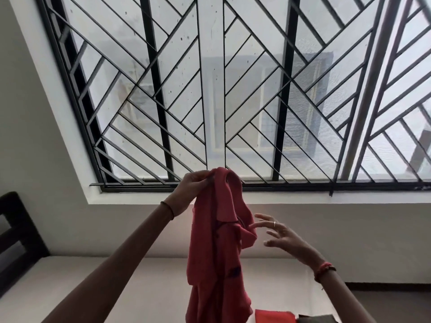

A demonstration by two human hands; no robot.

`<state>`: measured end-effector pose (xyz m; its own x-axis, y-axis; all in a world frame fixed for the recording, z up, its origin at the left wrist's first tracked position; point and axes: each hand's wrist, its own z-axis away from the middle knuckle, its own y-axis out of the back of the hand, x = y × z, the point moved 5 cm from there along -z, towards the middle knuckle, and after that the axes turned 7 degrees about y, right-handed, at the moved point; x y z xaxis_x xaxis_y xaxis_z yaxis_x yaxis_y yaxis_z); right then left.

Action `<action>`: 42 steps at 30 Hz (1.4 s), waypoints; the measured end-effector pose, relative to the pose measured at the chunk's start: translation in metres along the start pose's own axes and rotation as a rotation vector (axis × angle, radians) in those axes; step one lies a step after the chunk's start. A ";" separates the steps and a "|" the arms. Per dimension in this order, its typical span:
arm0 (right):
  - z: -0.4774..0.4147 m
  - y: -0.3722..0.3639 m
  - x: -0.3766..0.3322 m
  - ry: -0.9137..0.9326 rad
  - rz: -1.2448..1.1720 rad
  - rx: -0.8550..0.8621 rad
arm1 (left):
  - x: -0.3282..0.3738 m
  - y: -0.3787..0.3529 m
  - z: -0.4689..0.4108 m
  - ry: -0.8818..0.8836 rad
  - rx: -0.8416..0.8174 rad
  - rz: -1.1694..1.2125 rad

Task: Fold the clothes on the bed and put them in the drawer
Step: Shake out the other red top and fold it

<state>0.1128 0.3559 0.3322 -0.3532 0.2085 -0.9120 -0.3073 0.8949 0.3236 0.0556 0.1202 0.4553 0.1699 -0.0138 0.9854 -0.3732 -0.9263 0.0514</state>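
Observation:
A red garment [217, 248] with a collar hangs in the air in front of me, above the bed [144, 287]. My left hand [192, 190] is raised and pinches the garment's top edge. At the garment's right side my right hand [282, 236] has its fingers spread, the fingertips at or just off the cloth near the collar. The garment's lower end runs out of the frame at the bottom.
Folded clothes, a red piece [275, 317] and a dark one [317, 319], lie on the bed at the bottom right. A large barred window [233, 89] fills the wall ahead. A dark headboard [16, 238] stands at the left.

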 end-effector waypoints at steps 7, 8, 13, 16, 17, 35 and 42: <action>-0.019 -0.016 -0.023 -0.055 -0.295 -0.306 | 0.032 0.004 0.011 0.006 -0.254 -0.158; -0.021 -0.022 -0.025 -0.069 -0.267 -0.340 | 0.034 0.008 0.011 0.004 -0.241 -0.177; -0.025 -0.027 -0.020 -0.041 -0.092 -0.321 | 0.043 0.041 0.013 -0.066 -0.164 -0.241; -0.026 -0.010 -0.021 -0.018 -0.169 -0.202 | 0.039 0.070 0.011 -0.017 -0.093 -0.306; -0.027 -0.002 -0.023 -0.020 -0.205 -0.151 | 0.038 0.079 0.011 -0.004 -0.081 -0.333; -0.062 0.038 -0.061 -0.027 0.108 0.517 | -0.020 0.090 0.005 0.271 0.189 -0.296; -0.062 -0.006 -0.078 0.000 0.363 0.815 | -0.037 0.034 0.011 0.174 0.281 -0.218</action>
<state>0.0872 0.3101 0.4170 -0.3067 0.5341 -0.7878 0.5473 0.7762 0.3131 0.0466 0.0848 0.4187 0.0515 0.2367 0.9702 -0.0775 -0.9676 0.2402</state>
